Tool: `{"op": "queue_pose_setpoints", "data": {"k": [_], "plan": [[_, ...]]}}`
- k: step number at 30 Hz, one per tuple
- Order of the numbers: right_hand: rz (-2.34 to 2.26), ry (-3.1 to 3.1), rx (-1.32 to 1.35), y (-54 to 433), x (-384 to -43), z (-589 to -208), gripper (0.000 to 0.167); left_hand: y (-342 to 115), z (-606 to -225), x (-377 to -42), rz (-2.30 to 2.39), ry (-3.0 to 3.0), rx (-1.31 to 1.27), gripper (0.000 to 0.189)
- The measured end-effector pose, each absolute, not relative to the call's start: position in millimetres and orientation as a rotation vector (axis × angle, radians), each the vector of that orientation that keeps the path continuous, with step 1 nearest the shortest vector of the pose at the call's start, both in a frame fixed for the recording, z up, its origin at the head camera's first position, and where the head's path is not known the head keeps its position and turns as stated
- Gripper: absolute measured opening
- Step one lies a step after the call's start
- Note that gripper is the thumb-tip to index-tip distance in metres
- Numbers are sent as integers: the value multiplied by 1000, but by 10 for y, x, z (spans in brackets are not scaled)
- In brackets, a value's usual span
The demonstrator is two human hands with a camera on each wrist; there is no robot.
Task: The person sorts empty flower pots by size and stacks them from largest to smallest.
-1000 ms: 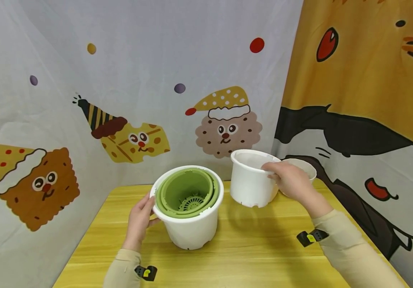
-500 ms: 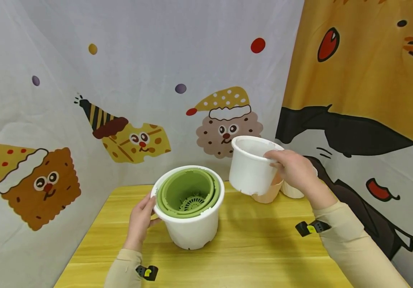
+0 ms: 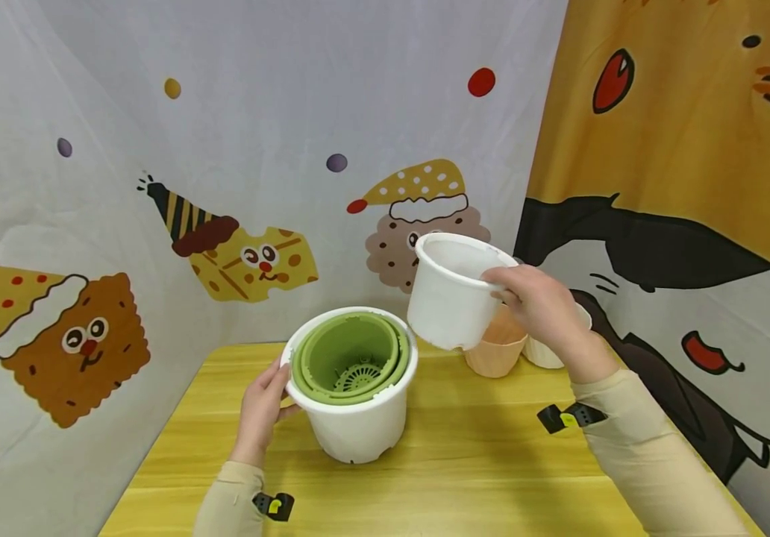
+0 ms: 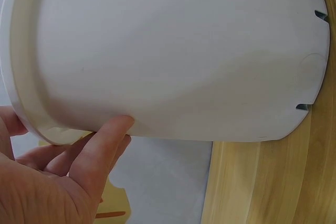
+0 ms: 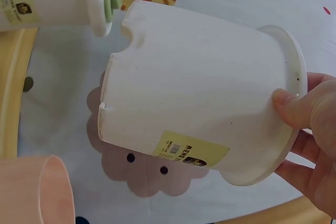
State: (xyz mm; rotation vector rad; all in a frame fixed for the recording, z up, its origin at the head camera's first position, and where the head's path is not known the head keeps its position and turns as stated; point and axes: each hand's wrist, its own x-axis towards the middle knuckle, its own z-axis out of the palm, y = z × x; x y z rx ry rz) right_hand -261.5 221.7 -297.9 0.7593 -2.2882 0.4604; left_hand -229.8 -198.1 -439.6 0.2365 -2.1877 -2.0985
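Observation:
On the table stands a large white flowerpot (image 3: pixel 354 432) with green pots (image 3: pixel 351 350) nested inside it, the innermost showing a slotted bottom. My left hand (image 3: pixel 263 406) grips its rim at the left side, the thumb at the edge and fingers against the outer wall. A second white flowerpot (image 3: pixel 448 306) hangs tilted in the air, right of the nested stack and above the table. My right hand (image 3: pixel 546 309) pinches its rim at the right. In the right wrist view this held pot (image 5: pixel 199 82) shows a yellow label and notches at its base.
A peach-coloured pot (image 3: pixel 495 350) stands on the table behind the held pot, partly covered by it. Beside it a cream pot (image 3: pixel 544 353) is mostly hidden behind my right hand. Printed cloth walls border the wooden table (image 3: pixel 465 447) at the back and sides.
The right hand has lifted the second white flowerpot higher and moved it left, closer to the nested stack, uncovering the peach pot. My left hand and its pot have stayed in place.

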Motion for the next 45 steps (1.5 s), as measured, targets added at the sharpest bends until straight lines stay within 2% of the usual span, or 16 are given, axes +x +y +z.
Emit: {"op": "queue_pose_setpoints", "data": {"k": [18,30,45], "plan": [[484,-2136,886,1869,-2652,-2919,35,-1968,-4376,-2280,-2083,-2185,233,53],[525,-2079,1030,1655,-2616,-2882,52,-1953,-4373,-2284,-2065,-2185,242,51],[518,-1926,1208,1378,-2696,-2890,37,-1963,-4384,-2276,-2082,-2189,220,53]]}}
